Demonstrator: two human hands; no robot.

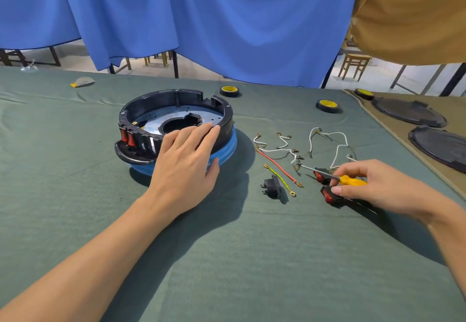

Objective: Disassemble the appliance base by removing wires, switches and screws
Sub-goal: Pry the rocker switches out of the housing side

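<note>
Base (176, 110) sat left of the surface's (227, 258) middle, toward the far edge, with two red switches (127, 138) in its side wall. Left hand (185, 160) lay flat on the near rim, fingers (201, 134) straight and close together. Right hand (378, 185) was near the right edge, fingers (353, 169) pinching a yellow screwdriver (351, 180) just over two loose switches (329, 194). Wires (277, 166) and a black socket (272, 186) lay between the base and that hand.
</note>
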